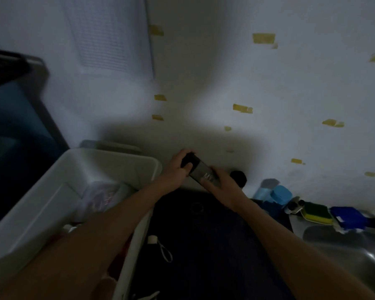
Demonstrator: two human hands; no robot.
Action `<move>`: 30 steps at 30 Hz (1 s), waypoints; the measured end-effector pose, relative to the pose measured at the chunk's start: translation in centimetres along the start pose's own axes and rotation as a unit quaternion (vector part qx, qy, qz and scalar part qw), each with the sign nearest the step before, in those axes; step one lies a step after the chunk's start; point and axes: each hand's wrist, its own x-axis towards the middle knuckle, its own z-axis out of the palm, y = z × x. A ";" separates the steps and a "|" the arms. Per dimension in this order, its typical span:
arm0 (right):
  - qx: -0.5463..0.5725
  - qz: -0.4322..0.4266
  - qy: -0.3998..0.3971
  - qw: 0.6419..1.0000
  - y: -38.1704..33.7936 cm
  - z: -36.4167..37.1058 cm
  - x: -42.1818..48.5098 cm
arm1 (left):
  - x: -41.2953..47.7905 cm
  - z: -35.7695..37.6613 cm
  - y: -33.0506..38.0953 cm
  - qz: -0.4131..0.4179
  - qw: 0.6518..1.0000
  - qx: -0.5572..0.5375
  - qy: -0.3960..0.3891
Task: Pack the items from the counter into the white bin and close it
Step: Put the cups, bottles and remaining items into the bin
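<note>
While the white bin (pixel 52 191) sits open at lower left, left hand (pixel 179 167) and right hand (pixel 220 182) both grip a dark bottle (pixel 200 172) at centre frame.

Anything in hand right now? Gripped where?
A dark bottle, in both hands: left hand round its black cap end, right hand round the lower body.

pale lettering on the side of the dark bottle (pixel 200 171), too blurred to read, faint reddish print on the bag (pixel 102 198) inside the white bin (pixel 108 154), likewise unreadable
</note>
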 end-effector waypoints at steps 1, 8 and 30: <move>-0.003 -0.002 0.000 1.000 -0.3 -0.1 0.0 | -0.4 -0.6 0.4 -0.015 0.999 -0.050 0.006; -0.078 -0.006 -0.020 0.997 -6.3 1.9 0.4 | -4.0 -8.4 1.5 -0.069 0.978 -0.173 0.095; -0.114 -0.096 -0.139 0.979 -19.9 19.1 2.6 | -12.0 -26.1 -11.1 -0.188 0.962 -0.022 0.196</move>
